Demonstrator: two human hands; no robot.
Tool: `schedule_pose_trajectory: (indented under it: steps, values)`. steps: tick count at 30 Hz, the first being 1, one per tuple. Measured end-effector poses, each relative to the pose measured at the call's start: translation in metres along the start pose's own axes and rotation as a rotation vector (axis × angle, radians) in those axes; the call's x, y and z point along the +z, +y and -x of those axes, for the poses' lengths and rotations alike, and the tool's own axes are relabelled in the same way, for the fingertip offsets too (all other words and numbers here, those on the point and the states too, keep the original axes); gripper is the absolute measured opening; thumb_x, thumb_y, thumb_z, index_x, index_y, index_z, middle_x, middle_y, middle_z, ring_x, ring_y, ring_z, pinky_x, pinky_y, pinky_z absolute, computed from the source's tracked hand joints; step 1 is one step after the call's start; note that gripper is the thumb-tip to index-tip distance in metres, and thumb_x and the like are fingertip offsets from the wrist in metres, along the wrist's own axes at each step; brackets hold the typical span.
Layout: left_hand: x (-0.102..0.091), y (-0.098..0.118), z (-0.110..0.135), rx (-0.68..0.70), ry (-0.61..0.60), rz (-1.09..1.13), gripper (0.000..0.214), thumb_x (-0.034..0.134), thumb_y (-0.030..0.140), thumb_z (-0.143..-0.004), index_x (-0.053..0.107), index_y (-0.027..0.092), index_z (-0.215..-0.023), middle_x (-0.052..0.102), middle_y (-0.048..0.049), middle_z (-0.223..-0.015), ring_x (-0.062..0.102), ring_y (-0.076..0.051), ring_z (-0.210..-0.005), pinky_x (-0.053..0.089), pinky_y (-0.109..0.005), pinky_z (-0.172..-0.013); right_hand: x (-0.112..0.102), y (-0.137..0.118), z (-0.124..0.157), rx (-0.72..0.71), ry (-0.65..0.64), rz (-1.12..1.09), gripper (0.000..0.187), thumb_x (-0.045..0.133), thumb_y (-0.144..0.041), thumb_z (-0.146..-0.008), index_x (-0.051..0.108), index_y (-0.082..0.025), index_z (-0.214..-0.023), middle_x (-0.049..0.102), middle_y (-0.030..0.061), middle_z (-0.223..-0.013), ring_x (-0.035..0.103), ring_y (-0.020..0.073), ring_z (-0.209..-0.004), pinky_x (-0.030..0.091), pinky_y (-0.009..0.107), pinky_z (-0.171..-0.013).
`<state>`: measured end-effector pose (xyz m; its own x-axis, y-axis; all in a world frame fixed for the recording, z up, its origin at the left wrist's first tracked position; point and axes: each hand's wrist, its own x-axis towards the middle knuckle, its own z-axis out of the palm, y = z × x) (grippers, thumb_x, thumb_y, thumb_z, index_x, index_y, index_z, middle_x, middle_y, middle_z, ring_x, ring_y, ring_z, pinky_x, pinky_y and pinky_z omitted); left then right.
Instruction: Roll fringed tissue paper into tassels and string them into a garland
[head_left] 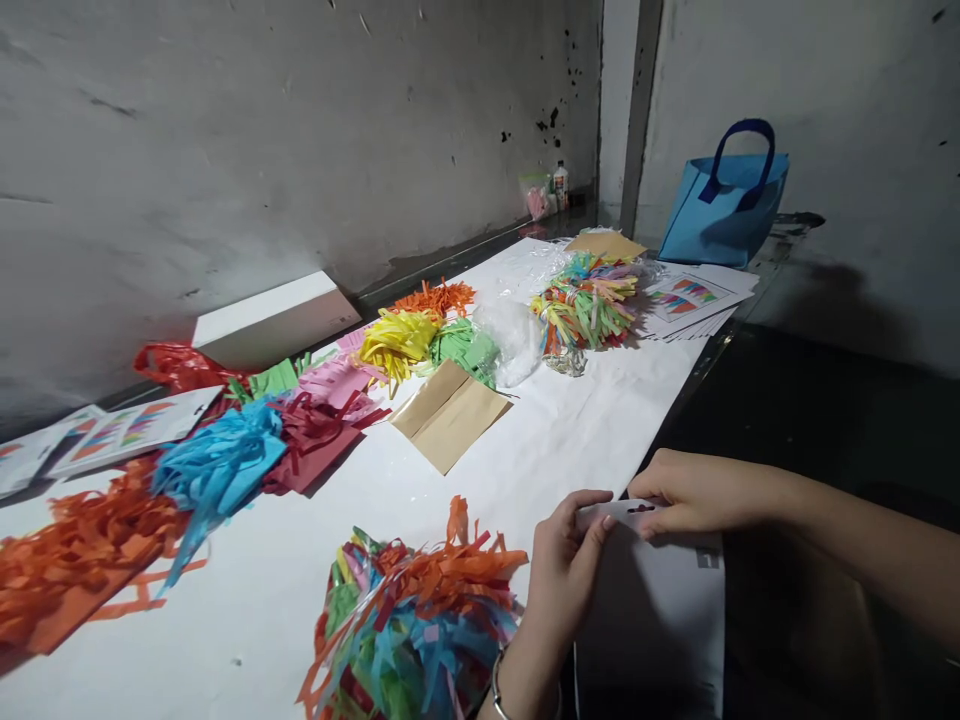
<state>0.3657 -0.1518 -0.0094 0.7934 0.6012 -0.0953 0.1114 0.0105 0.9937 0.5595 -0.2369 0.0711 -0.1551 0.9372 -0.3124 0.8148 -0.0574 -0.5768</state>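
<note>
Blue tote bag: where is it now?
In the head view, the blue tote bag stands at the far right end of the table, by the wall, just behind the printed sheets.

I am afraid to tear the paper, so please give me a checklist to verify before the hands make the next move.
1. Left hand grip: fingers pinch the top edge of the white sheet. Ok.
2. Right hand grip: pinches the same edge. Ok.
3. White sheet fully on the table: its right side lies over a dark area. Cannot tell.
4. Multicolour fringe bundle off the sheet: beside the left wrist. Ok.
5. Folded brown paper away from both hands. Ok.
</note>
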Motion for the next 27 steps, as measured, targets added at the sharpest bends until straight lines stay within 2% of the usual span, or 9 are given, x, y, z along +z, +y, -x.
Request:
schedule_pose_trajectory:
  steps: [3, 6, 9, 12, 18, 20, 22, 24, 27]
  values:
    - [-0.003, 0.003, 0.000, -0.020, -0.006, 0.022, 0.047, 0.065, 0.057, -0.089, 0.069, 0.017, -0.113, 0.062, -0.0013, -0.070, 0.049, -0.014, -0.060, 0.034, -0.023, -0.053, 0.001, -0.001, 0.005, 0.011, 0.057, -0.008, 0.021, 0.065, -0.023, -0.087, 0.062, -0.017, -0.067, 0.058, -0.0007, -0.063, 0.053, 0.0139, -0.062, 0.028, 0.023, -0.054]
    - [-0.006, 0.003, 0.003, -0.016, 0.020, 0.029, 0.047, 0.065, 0.058, -0.088, 0.070, 0.017, -0.110, 0.062, -0.0011, -0.069, 0.049, -0.013, -0.060, 0.034, -0.022, -0.055, 0.003, 0.004, 0.015, -0.002, 0.084, -0.068, 0.019, 0.062, -0.031, -0.092, 0.068, -0.017, -0.080, 0.066, 0.0011, -0.073, 0.059, 0.0157, -0.069, 0.034, 0.022, -0.058]
    - [-0.009, 0.000, 0.007, -0.002, 0.064, 0.064, 0.046, 0.066, 0.057, -0.089, 0.070, 0.017, -0.112, 0.063, -0.0016, -0.071, 0.052, -0.015, -0.064, 0.037, -0.023, -0.058, 0.010, 0.013, 0.027, -0.007, 0.104, -0.141, 0.034, 0.053, -0.044, -0.098, 0.067, -0.018, -0.082, 0.064, -0.0007, -0.071, 0.056, 0.0133, -0.062, 0.033, 0.022, -0.054]
    - [-0.012, -0.002, 0.008, -0.034, 0.042, 0.164, 0.050, 0.068, 0.057, -0.088, 0.068, 0.018, -0.118, 0.067, -0.0037, -0.077, 0.057, -0.017, -0.070, 0.041, -0.024, -0.062, 0.020, 0.017, 0.039, 0.014, 0.218, -0.225, 0.048, 0.047, -0.053, -0.100, 0.061, -0.017, -0.071, 0.055, -0.0018, -0.063, 0.049, 0.0124, -0.057, 0.029, 0.023, -0.052]
    - [-0.015, 0.005, 0.009, -0.105, -0.028, 0.340, 0.051, 0.069, 0.061, -0.084, 0.076, 0.015, -0.104, 0.064, -0.0021, -0.073, 0.050, -0.013, -0.064, 0.035, -0.022, -0.057, 0.030, 0.013, 0.057, 0.002, 0.276, -0.469, 0.049, 0.041, -0.056, -0.102, 0.072, -0.019, -0.093, 0.067, 0.0019, -0.080, 0.060, 0.0179, -0.074, 0.043, 0.025, -0.065]
    - [-0.013, 0.008, 0.011, -0.067, 0.016, 0.256, 0.051, 0.066, 0.062, -0.085, 0.077, 0.016, -0.103, 0.062, -0.0013, -0.070, 0.049, -0.013, -0.062, 0.034, -0.022, -0.056, 0.038, 0.012, 0.058, 0.043, 0.388, -0.411, 0.051, 0.041, -0.057, -0.101, 0.069, -0.020, -0.081, 0.063, 0.0012, -0.073, 0.059, 0.0175, -0.069, 0.043, 0.025, -0.062]
    - [-0.010, 0.011, 0.014, 0.026, 0.115, 0.093, 0.051, 0.061, 0.064, -0.088, 0.078, 0.018, -0.103, 0.063, -0.0019, -0.068, 0.050, -0.015, -0.062, 0.037, -0.025, -0.058, 0.051, 0.013, 0.057, 0.110, 0.563, -0.306, 0.052, 0.044, -0.058, -0.100, 0.064, -0.020, -0.069, 0.059, 0.0003, -0.064, 0.057, 0.0169, -0.062, 0.041, 0.026, -0.058]
    - [-0.005, 0.013, 0.019, 0.126, 0.204, -0.047, 0.051, 0.058, 0.065, -0.090, 0.079, 0.021, -0.101, 0.067, -0.0038, -0.071, 0.053, -0.018, -0.065, 0.040, -0.027, -0.062, 0.065, 0.018, 0.059, 0.136, 0.684, -0.255, 0.051, 0.047, -0.058, -0.099, 0.062, -0.021, -0.067, 0.059, 0.0003, -0.062, 0.058, 0.0172, -0.060, 0.041, 0.026, -0.057]
    - [0.000, 0.017, 0.029, 0.119, 0.146, 0.061, 0.049, 0.061, 0.065, -0.088, 0.081, 0.020, -0.095, 0.070, -0.0054, -0.074, 0.054, -0.017, -0.064, 0.040, -0.027, -0.061, 0.080, 0.030, 0.072, 0.057, 0.671, -0.293, 0.050, 0.048, -0.057, -0.098, 0.063, -0.023, -0.065, 0.061, 0.0001, -0.061, 0.059, 0.0166, -0.056, 0.043, 0.025, -0.053]
